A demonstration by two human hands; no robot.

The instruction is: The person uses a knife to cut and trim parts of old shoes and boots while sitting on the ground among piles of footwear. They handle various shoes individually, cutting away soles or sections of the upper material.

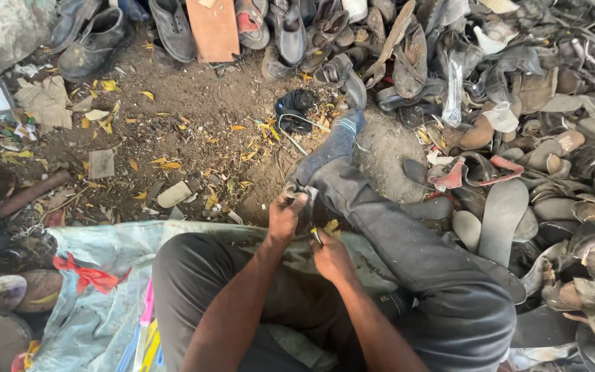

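The left hand point(285, 215) has its fingers clamped on a dark shoe piece point(302, 195) held just above the lap. The right hand point(330, 255) is closed around a small tool point(317, 236), possibly a knife, touching that piece. One outstretched leg point(394, 234) in grey trousers lies between the hands and a heap of old shoes and soles point(518, 138), too many to count. One pale cloth point(98, 303) lies on the ground at the left, and one brown board point(213, 29) stands among the shoes.
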